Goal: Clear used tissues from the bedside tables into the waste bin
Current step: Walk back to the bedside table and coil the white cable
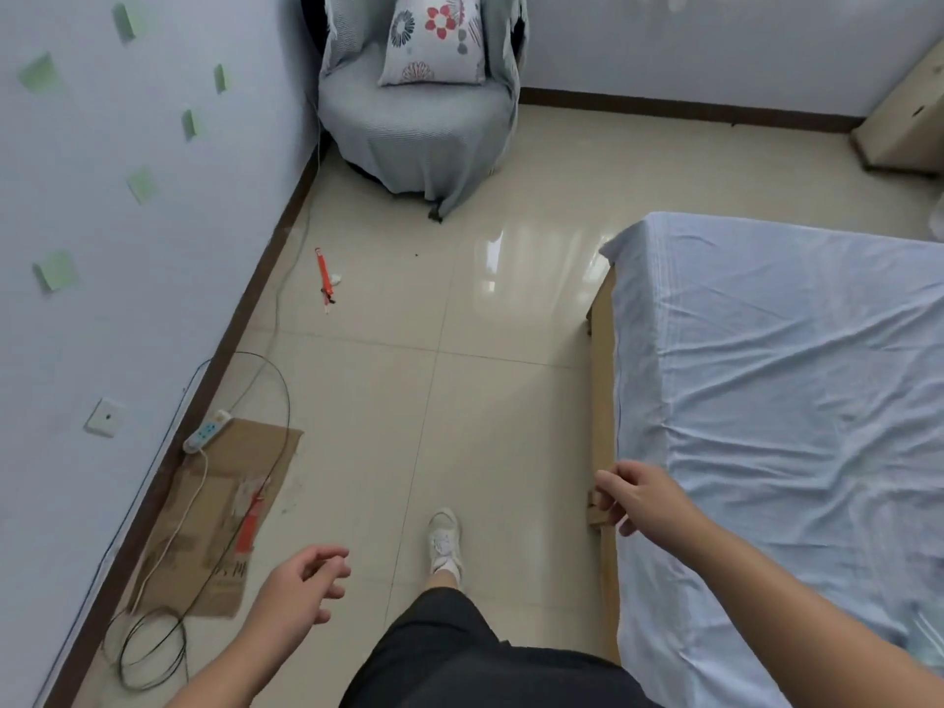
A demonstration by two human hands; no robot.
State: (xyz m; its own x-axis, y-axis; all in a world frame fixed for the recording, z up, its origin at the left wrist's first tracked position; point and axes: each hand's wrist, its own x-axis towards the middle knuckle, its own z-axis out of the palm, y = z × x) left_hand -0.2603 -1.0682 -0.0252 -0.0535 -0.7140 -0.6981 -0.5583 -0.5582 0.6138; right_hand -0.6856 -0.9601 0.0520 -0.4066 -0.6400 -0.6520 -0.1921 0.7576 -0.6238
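tissue-like white scrap [336, 278] lies on the floor [459, 350] just beside a red pen-like stick [324, 275], near the wall skirting on the left; too small to say for sure it is a tissue. no bedside table or bin can be told in view.

left hand [301, 585] hangs over the floor, low in the picture, fingers [327, 557] loosely curled and a little apart, nothing in them. right hand [636, 495] is out by the bed [792, 375] edge, at the wooden side board [605, 401], fingers bent and slightly spread, holding nothing that i can see; cannot tell if they touch the board or the sheet.

bed takes the right side, covered with a wrinkled pale blue sheet. one foot in a white shoe [444, 539] is forward on the tiles, between the two hands, dark shorts [459, 656] below it.

left side: flat piece of cardboard [230, 508] against the wall, a white power strip [207, 431] at its top corner, black cable [153, 651] looping across it and coiling near the bottom left. wall socket plate [105, 417] above. green squares stuck on the wall.

far corner: round chair [414, 125] under a grey cover, flowered cushion [434, 38] propped upright on the seat. pale wooden furniture [904, 120] at the upper right edge, cut off.
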